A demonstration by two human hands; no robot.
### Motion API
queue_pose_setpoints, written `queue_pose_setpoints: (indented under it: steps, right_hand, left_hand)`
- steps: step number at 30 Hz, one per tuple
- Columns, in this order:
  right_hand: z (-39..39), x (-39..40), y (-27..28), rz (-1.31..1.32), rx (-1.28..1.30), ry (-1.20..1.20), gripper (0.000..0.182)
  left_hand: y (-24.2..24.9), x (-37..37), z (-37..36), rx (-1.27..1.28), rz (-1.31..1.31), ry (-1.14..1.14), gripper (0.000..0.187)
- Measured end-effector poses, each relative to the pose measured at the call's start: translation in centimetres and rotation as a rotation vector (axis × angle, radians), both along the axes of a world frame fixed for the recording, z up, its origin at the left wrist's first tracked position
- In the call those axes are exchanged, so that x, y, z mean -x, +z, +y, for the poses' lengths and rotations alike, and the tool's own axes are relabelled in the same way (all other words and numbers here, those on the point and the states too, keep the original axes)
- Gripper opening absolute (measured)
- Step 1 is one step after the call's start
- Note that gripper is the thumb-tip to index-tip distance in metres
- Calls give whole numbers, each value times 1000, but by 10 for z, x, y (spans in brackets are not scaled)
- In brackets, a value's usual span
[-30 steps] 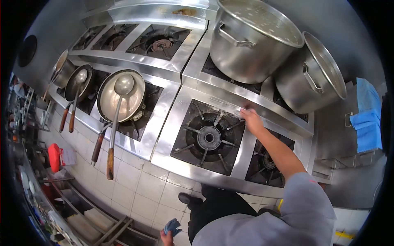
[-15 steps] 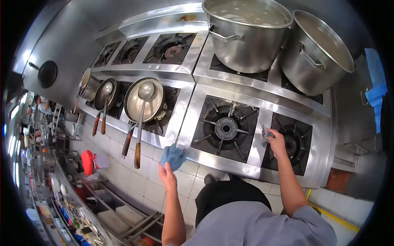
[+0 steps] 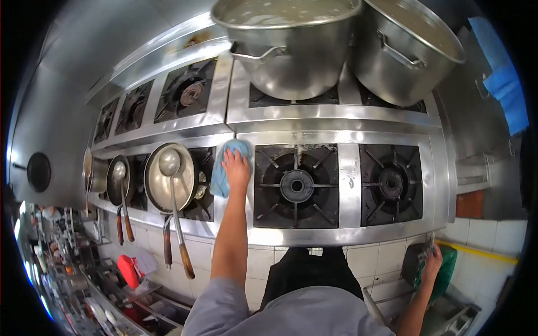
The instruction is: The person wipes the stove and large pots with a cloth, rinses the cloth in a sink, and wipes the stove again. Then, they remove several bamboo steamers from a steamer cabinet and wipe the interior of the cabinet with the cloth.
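My left hand (image 3: 237, 167) presses a blue cloth (image 3: 223, 178) onto the steel strip between two front burner bays, fingers spread over it. Just right of the cloth is a black burner grate (image 3: 296, 186) with a round burner at its centre. My right hand (image 3: 431, 262) is off the stove at the lower right, closed on a crumpled grey scrap (image 3: 431, 244) whose material I cannot make out. It is over or beside a green bin (image 3: 445, 271). A wok (image 3: 159, 187) with a ladle (image 3: 170, 163) in it sits left of the cloth.
Two large stockpots full of liquid, one left (image 3: 291, 59) and one right (image 3: 392, 56), stand on the back burners. A smaller pan (image 3: 115, 187) with a ladle sits farther left, long handles jutting over the front edge. A yellow pipe (image 3: 482, 252) runs low at the right.
My left hand has moved the blue cloth from in front of the stove up onto the steel strip. My right hand has gone from the right burner down to the green bin, still holding the grey scrap.
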State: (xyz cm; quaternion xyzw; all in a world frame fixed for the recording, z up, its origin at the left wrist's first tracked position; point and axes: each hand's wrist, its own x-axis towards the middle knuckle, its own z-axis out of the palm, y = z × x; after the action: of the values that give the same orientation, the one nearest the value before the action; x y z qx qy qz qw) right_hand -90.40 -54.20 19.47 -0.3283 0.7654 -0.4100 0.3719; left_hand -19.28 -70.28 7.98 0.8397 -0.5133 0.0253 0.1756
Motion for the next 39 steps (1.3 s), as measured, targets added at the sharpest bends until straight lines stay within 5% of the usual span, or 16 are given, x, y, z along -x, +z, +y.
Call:
queue_pose_setpoints:
  steps: [2,7,11,16,21,28,33,35,37,39]
  right_hand:
    - [48,19,1,107,-110,-67,37]
    - [159,100,-82,-53,-128,-346,38]
    - [167,114,-93,-66,-119,-367,39]
    - [135,122,-71,-85,53,-211,34]
    - [156,163,-61,-122,116,-224,31]
    - [239,237,-104,-100,-1,-367,33]
    - [237,257,-113,-154,-86,-475,33]
    - [230,265,-113,-200,-116,-414,31]
    - [224,281,-127,-162,-48,-320,31]
    - [231,291,-135,-118,9,-234,31]
  left_hand:
    - [-4,5,-49,88,-27,-88,29]
    - [37,64,-90,-265,49,-113,19]
    - [33,157,-122,-184,20,-361,21]
    - [31,284,-138,-213,104,-411,20]
    - [22,340,-118,170,87,-466,16]
    - [1,380,-43,311,395,-384,15]
    - [-4,398,64,137,583,-318,22]
    - [-37,386,81,-81,1030,-232,26]
    - [33,373,70,-167,1109,-107,31]
    - [51,355,32,91,1020,-183,33]
